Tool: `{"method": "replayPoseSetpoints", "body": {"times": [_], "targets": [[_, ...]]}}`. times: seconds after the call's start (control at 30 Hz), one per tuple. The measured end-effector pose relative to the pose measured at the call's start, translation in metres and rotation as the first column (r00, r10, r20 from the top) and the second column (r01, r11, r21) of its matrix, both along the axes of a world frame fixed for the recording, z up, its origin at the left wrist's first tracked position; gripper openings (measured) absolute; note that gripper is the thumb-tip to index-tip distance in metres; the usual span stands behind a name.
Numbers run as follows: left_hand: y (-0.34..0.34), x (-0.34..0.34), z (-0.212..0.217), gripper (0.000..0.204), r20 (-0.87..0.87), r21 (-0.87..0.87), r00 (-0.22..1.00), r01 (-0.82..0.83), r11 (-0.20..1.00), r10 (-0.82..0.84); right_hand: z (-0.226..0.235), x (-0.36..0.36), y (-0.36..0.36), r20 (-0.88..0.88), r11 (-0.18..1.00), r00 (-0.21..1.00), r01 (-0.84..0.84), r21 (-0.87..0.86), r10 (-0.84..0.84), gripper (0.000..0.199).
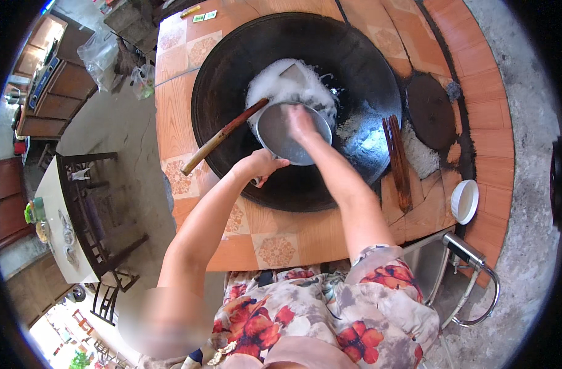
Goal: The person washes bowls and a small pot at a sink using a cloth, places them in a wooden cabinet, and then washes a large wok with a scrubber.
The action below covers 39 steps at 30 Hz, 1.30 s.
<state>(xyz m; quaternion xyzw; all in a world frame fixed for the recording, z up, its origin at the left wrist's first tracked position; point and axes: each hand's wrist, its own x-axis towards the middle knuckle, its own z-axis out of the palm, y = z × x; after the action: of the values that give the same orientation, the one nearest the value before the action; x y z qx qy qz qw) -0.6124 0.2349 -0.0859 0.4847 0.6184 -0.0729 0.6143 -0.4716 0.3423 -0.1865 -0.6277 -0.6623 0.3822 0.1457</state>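
Observation:
A wide black wok (228,67) is set into the tiled stove top, with white suds (271,83) in its middle. Over it, a round grey metal pan (275,132) is gripped at its near left side by my left hand (265,166), fingers curled around the edge or a short handle. Inside the pan is my right hand (300,122), smeared by motion, so its fingers and anything in them cannot be made out. A wooden-handled tool (222,138) leans across the wok's left rim. Part of a flat metal blade (293,74) shows among the suds.
Dark wooden sticks (397,163) lie over the wok's right rim. Beyond them are a round dark lid (430,111) and a white bowl (464,202). A sink with a curved faucet (493,289) sits at the near right. A table (66,215) stands off to the left.

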Motion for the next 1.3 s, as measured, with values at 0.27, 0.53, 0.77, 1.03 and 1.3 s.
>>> {"method": "replayPoseSetpoints", "body": {"times": [0.27, 0.53, 0.77, 1.03, 1.3], "targets": [[-0.002, -0.026, -0.023, 0.065, 0.020, -0.018, 0.999, -0.044, 0.999, 0.045, 0.039, 0.050, -0.032, 0.107, 0.577, 0.572, -0.816, -0.021, 0.813, 0.015], [0.001, -0.010, 0.018, 0.044, -0.197, 0.124, 0.980, 0.028, 0.992, -0.003, -0.017, 0.012, -0.014, 0.177, 0.860, 0.877, -0.476, 0.183, 0.447, 0.035], [-0.033, -0.027, 0.055, 0.025, -0.467, 0.542, 0.879, 0.198, 0.817, 0.097, 0.044, 0.054, 0.009, 0.232, 0.694, 0.755, -0.655, 0.299, 0.613, 0.013], [-0.045, -0.042, 0.096, 0.041, 0.109, -0.102, 0.847, -0.511, 0.854, 0.520, 0.003, 0.039, 0.032, 0.117, 0.957, 0.992, 0.005, 0.291, -0.040, 0.018], [-0.037, -0.030, 0.061, 0.037, 0.295, -0.564, 0.417, -0.650, 0.509, 0.860, 0.067, 0.055, -0.048, -0.434, 0.982, 0.885, -0.187, 0.001, 0.169, 0.011]]}}
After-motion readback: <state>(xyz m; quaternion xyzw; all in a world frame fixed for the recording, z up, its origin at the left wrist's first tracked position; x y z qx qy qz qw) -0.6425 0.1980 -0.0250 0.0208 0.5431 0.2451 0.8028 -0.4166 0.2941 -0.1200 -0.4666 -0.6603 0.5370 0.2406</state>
